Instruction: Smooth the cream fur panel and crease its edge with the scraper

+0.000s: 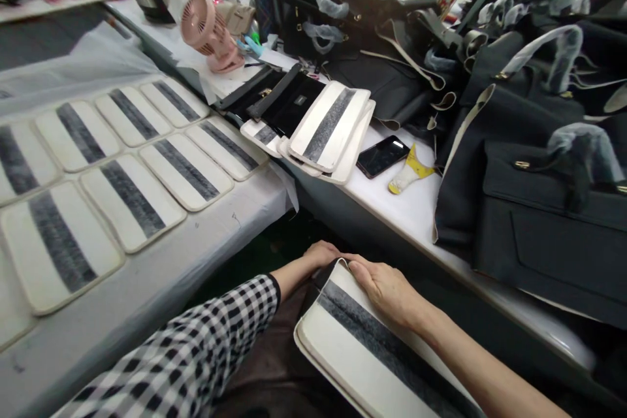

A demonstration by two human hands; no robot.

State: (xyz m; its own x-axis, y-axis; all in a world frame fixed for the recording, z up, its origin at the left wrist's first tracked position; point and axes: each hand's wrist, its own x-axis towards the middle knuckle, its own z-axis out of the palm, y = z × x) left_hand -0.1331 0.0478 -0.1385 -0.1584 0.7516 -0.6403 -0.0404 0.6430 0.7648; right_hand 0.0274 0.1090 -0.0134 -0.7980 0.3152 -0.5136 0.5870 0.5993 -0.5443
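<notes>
A small stack of cream panels (353,353), each with a dark grey stripe down the middle, rests low in front of me, below the table edges. My right hand (386,287) lies on the stack's far end and grips its top edge. My left hand (321,253), at the end of a black-and-white checked sleeve, touches the far corner of the same stack. Several more such panels (132,196) lie in two rows on the grey table at my left. Another short stack of panels (328,127) sits on the white table ahead.
A black phone (382,155) and a yellow-and-white scrap (409,173) lie on the white table. Black handbags (539,163) pile up at the right. A pink desk fan (208,32) stands at the back. A dark gap separates the two tables.
</notes>
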